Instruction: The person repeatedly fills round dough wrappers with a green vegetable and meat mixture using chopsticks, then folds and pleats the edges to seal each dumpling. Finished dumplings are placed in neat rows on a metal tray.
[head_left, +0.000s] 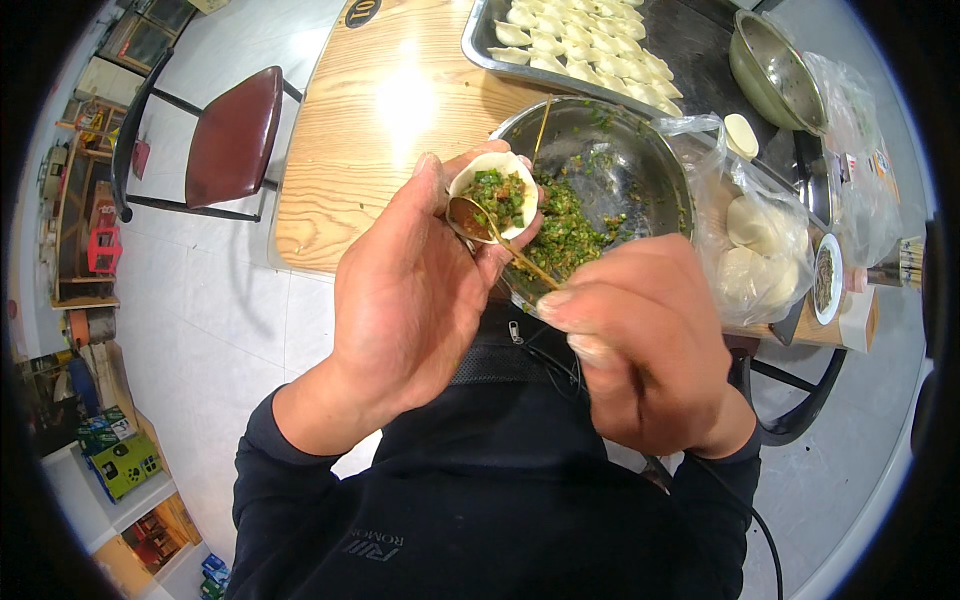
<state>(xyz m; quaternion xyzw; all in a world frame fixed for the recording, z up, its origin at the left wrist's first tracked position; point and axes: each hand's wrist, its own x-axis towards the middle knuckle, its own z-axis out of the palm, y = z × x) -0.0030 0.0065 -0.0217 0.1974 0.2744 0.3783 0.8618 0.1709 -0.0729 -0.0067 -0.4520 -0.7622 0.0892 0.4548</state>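
Note:
My left hand (409, 307) cups a round dumpling wrapper (531, 196), its fingers curled around the back. Chopped green and brown filling (502, 187) sits in the wrapper. With thumb and fingertips, my right hand (652, 337) grips the thin golden handle of a metal spoon (471, 215). The spoon's bowl rests against the filling at the wrapper's near-left edge. Beneath and beyond both hands is a steel mixing bowl (660, 169), partly hidden by them. More green filling (566, 229) lies inside it, and a thin golden stick (543, 131) leans on its far-left rim.
A metal tray (477, 45) beyond the bowl bears rows of dumplings (577, 37). To the right are a plastic bag with pale dough (757, 270), a loose wrapper (741, 136), a metal basin (780, 71) and a small plate (827, 277). A chair (236, 139) stands left of the wooden table (337, 180).

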